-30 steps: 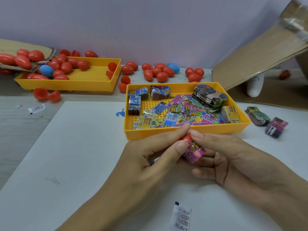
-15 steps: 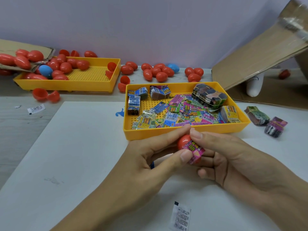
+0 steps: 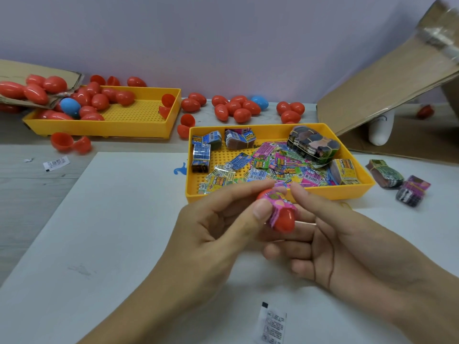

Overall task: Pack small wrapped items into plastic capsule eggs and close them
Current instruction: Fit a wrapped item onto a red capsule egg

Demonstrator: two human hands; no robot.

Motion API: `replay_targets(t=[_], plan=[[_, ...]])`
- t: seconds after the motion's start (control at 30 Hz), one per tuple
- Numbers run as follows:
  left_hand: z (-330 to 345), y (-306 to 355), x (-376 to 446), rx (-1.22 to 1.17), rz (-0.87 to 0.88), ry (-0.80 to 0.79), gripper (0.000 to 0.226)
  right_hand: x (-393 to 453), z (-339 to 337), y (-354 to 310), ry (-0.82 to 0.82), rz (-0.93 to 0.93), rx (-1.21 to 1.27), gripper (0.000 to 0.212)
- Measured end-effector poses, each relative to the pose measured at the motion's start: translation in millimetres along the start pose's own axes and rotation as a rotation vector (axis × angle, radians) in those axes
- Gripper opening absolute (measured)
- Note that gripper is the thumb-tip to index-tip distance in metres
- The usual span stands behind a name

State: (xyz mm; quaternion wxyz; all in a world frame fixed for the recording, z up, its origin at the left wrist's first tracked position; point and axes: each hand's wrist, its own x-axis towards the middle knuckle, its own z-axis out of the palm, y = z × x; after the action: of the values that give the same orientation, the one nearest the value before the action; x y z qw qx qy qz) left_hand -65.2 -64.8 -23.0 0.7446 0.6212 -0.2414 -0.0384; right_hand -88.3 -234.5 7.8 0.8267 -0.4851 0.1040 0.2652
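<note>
Red capsule egg [image 3: 285, 220] held tilted, pink wrapped item [image 3: 278, 202] draped over it.

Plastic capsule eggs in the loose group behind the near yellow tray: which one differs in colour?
The blue plastic egg at the group's right back edge; every other egg there is red.
</note>
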Motion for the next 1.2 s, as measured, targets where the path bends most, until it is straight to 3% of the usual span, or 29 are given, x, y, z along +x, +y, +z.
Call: replay_targets(t=[0.13, 0.43, 0.63, 0.73, 0.83, 0.97, 1.07, 1.2], plan=[[0, -1, -3, 0.059, 0.028, 0.02, 0.028, -1, -3, 0, -0.109, 0.12, -0.006, 0.047], [1, 1, -4, 0.058, 0.035, 0.002, 0.031, 1, -8, 1, -0.199, 0.09, 0.007, 0.037], [1, 1, -4, 0.024, 0.023, -0.071, 0.035, -2, -4, -3, -0.077, 0.002, -0.045, 0.03], [0, 0, -4, 0.019, -0.021, -0.024, 0.037, -2, -3, 2, 0.086, -0.221, -0.256, 0.033], [-1, 4, -4, 0.068, -0.094, 0.078, 0.034, -1, -4, 11, 0.294, -0.633, -0.613, 0.034], [3, 4, -4, 0.028, -0.159, 0.015, 0.031, -1, -5, 20, 0.265, -0.955, -0.99, 0.031], [1, 3, -3, 0.028, -0.088, 0.057, 0.023, -2, -8, 20, 0.239, -0.962, -0.983, 0.04], [-2, 3, -2, 0.018, 0.006, 0.109, 0.033, 0, -5, 13, 0.205, -0.668, -0.569, 0.061]])
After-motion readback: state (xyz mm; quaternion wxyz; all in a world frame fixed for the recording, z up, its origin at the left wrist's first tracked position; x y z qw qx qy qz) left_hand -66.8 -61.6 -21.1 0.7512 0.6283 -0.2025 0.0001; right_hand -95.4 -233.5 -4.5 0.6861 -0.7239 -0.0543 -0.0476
